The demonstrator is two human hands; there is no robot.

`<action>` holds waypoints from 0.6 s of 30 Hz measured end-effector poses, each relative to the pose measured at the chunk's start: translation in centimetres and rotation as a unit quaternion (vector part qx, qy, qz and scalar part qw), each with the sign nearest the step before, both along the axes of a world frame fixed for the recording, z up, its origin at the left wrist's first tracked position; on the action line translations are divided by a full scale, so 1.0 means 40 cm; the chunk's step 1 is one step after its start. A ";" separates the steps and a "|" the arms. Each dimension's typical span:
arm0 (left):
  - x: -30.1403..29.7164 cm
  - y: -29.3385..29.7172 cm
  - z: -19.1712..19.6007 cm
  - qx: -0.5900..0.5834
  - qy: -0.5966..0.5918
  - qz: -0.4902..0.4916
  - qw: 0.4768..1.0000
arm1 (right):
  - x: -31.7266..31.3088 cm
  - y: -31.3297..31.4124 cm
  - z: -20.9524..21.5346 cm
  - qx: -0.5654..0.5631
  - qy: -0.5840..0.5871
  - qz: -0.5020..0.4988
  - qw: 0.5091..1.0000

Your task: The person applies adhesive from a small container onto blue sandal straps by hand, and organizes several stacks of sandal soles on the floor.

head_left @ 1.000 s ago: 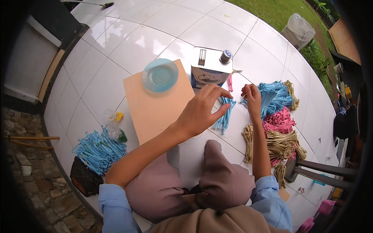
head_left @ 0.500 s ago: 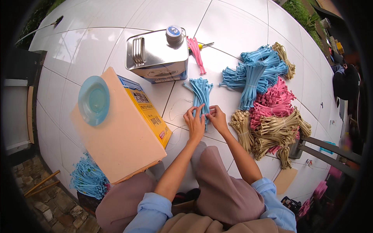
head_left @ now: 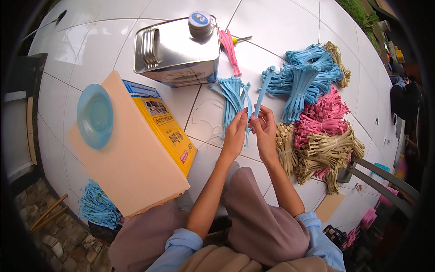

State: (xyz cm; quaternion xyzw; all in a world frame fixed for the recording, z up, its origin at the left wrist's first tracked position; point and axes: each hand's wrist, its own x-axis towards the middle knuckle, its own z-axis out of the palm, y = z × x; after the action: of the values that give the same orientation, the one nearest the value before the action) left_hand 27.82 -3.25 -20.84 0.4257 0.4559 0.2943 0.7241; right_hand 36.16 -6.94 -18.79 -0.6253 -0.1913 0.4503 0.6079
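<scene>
My left hand pinches a thin blue strip close to its lower end. Just beside it, my right hand grips another blue strip, which stands up from the fingers and has a rounded tip. The two hands are close together, fingertips almost touching. Behind the left hand a loose bunch of blue strips lies fanned on the white tiles, partly covered by the fingers. To the right are tied bundles of similar strips: blue, pink and beige.
A metal can with a capped spout stands ahead. Beside it lie pink strips and a yellow-handled tool. On the left, a pale board on a yellow box carries a blue dish. More blue strips sit lower left.
My hands have lifted from the blue bunch, drawing strips away from it. A single strip now stands in my right hand. The whole view has shifted slightly.
</scene>
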 end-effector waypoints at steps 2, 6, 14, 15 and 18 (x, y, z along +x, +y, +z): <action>0.001 0.016 0.023 0.007 -0.003 -0.026 1.000 | -0.036 -0.015 0.014 0.024 -0.070 0.010 0.997; -0.044 0.017 0.073 0.084 0.013 -0.018 0.996 | -0.038 -0.040 0.069 0.068 -0.029 0.013 0.997; -0.160 -0.013 0.346 -0.044 -0.099 -0.087 0.990 | -0.023 -0.001 0.055 0.022 -0.503 0.050 0.863; -0.163 -0.019 0.375 -0.031 -0.123 -0.095 0.987 | -0.024 0.023 0.094 0.052 -0.591 0.041 0.804; -0.173 -0.028 0.453 0.023 -0.124 -0.097 0.987 | 0.011 0.059 0.121 -0.037 -0.273 0.100 0.956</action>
State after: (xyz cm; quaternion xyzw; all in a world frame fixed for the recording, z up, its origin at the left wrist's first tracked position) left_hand 20.89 -4.36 -2.73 0.4446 0.3119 0.2837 0.7903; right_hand 36.59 -4.59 -13.96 -0.7242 -0.3950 0.3274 0.4608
